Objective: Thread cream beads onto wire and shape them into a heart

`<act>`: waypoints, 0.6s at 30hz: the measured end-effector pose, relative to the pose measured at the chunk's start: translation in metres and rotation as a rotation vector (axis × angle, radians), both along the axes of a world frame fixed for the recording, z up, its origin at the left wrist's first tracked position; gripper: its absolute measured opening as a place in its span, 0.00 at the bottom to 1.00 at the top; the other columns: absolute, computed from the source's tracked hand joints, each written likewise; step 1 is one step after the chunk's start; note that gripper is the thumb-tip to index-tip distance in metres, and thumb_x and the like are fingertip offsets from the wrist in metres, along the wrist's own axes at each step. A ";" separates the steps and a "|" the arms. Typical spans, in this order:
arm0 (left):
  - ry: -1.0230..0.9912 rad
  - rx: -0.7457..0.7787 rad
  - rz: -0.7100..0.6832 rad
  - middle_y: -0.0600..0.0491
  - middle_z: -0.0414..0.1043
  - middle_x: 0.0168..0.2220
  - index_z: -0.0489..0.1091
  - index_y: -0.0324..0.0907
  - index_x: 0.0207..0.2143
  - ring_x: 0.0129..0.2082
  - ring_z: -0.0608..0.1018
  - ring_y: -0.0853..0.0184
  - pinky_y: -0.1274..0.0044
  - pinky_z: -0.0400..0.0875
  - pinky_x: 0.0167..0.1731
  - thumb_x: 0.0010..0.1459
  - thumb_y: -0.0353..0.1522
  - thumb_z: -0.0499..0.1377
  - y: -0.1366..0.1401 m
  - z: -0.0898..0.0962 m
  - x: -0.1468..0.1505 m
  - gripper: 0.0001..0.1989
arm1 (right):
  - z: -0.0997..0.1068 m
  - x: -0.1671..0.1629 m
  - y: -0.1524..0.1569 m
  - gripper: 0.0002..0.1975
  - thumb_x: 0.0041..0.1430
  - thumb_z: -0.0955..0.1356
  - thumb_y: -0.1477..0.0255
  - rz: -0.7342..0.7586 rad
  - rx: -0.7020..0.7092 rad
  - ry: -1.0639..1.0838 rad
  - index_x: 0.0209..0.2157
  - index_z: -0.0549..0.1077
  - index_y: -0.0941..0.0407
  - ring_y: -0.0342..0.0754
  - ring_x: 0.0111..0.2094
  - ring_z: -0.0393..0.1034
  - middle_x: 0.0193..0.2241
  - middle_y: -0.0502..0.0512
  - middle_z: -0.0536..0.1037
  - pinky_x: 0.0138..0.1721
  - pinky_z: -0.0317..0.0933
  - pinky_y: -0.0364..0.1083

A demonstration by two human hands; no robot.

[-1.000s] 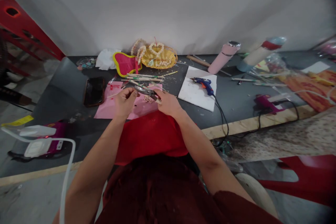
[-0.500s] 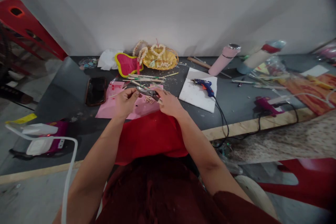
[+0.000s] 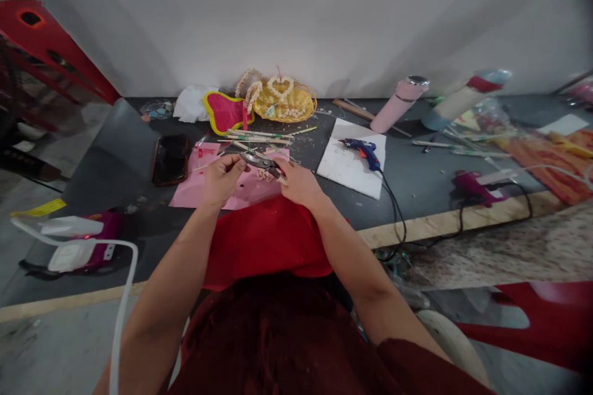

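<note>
The right hand [image 3: 300, 181] curls around the pliers [image 3: 257, 161] — nose slanting leftward toward the half-curled left hand [image 3: 222, 181], whose hold I cannot make out.

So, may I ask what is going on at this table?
Someone's right hand grips what look like pruning shears. The left hand pinches beside their tip; whether it holds anything is hard to see. Small pale pieces lie nearby on a pink sheet. A blue hot glue gun rests on a white board to the right.
</note>
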State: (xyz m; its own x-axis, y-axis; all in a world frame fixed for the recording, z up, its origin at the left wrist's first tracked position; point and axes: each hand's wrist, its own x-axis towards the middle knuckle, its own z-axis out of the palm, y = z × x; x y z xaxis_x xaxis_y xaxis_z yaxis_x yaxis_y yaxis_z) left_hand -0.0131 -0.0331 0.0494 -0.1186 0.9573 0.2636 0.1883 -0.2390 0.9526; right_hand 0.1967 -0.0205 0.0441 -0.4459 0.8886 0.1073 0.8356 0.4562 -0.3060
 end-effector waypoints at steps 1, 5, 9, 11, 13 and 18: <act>0.002 0.002 0.001 0.56 0.67 0.19 0.74 0.39 0.25 0.21 0.66 0.73 0.80 0.60 0.22 0.55 0.34 0.60 0.000 0.000 0.000 0.09 | 0.000 -0.001 -0.001 0.28 0.55 0.63 0.76 -0.011 -0.001 -0.007 0.59 0.61 0.52 0.55 0.43 0.72 0.47 0.60 0.75 0.42 0.66 0.51; 0.024 0.014 0.011 0.56 0.67 0.20 0.74 0.39 0.26 0.21 0.65 0.74 0.81 0.59 0.22 0.56 0.35 0.60 -0.001 0.000 -0.001 0.10 | 0.002 -0.003 -0.003 0.28 0.56 0.63 0.75 -0.040 0.010 -0.030 0.59 0.61 0.51 0.54 0.43 0.73 0.47 0.59 0.76 0.43 0.66 0.51; 0.006 0.019 0.011 0.56 0.68 0.21 0.73 0.39 0.26 0.21 0.64 0.75 0.81 0.58 0.23 0.57 0.35 0.59 -0.001 -0.001 0.000 0.09 | 0.002 -0.003 -0.003 0.29 0.55 0.64 0.76 -0.057 0.003 -0.045 0.60 0.60 0.51 0.54 0.42 0.73 0.47 0.59 0.76 0.43 0.66 0.51; -0.023 0.035 -0.007 0.55 0.70 0.23 0.74 0.39 0.27 0.23 0.67 0.75 0.81 0.60 0.25 0.56 0.34 0.60 0.000 -0.003 0.000 0.08 | 0.001 -0.003 -0.003 0.30 0.55 0.63 0.76 -0.058 0.015 -0.027 0.60 0.60 0.51 0.55 0.43 0.73 0.47 0.59 0.76 0.42 0.66 0.51; -0.033 0.057 -0.012 0.54 0.72 0.25 0.74 0.39 0.28 0.26 0.70 0.74 0.81 0.63 0.27 0.55 0.34 0.61 0.001 -0.004 0.001 0.07 | 0.001 -0.002 -0.002 0.31 0.54 0.63 0.77 -0.049 0.025 -0.004 0.60 0.59 0.51 0.55 0.43 0.73 0.48 0.59 0.75 0.43 0.67 0.52; -0.001 0.066 -0.004 0.53 0.73 0.25 0.75 0.39 0.28 0.26 0.71 0.72 0.80 0.65 0.27 0.56 0.34 0.60 0.000 -0.006 0.000 0.08 | 0.006 0.001 -0.002 0.35 0.51 0.63 0.80 0.021 0.019 0.013 0.62 0.56 0.52 0.55 0.49 0.69 0.56 0.60 0.70 0.48 0.65 0.53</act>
State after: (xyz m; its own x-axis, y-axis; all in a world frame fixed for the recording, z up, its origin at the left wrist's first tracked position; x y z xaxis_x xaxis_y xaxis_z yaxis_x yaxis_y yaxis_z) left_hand -0.0130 -0.0327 0.0432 -0.1147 0.9382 0.3265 0.1866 -0.3025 0.9347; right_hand 0.1979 -0.0221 0.0503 -0.4627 0.8769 0.1300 0.8217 0.4792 -0.3084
